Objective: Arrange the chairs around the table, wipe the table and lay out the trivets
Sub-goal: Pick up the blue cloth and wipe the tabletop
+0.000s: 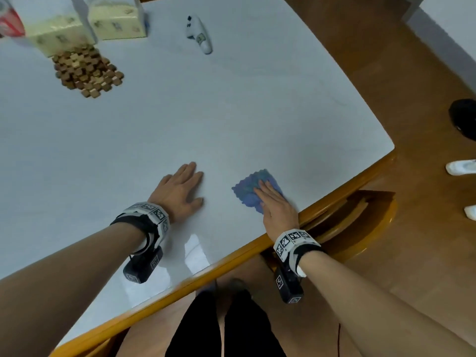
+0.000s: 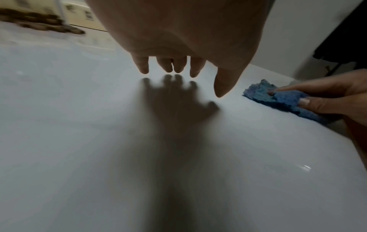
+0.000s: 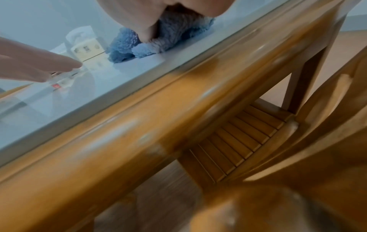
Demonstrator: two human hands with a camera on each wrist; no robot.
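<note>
A white-topped table [image 1: 231, 112] with a wooden rim fills the head view. My right hand [image 1: 274, 202] lies flat on a blue cloth [image 1: 248, 188] near the table's front right edge, pressing it down with straight fingers. In the left wrist view the cloth [image 2: 282, 97] shows under those fingers. My left hand [image 1: 180, 188] rests open on the bare tabletop to the cloth's left, fingers spread [image 2: 174, 66]. A brown wooden trivet [image 1: 87, 70] made of small blocks lies at the far left. A wooden chair [image 1: 360, 222] is tucked under the table's right side, its slatted seat [image 3: 238, 141] visible.
Two cream tissue boxes [image 1: 77, 21] and a red can [image 1: 9, 21] stand at the far left edge. A white remote-like device [image 1: 199, 34] lies at the back middle. Someone's shoes [image 1: 461, 167] and a dark object [image 1: 463, 117] are on the wooden floor at right.
</note>
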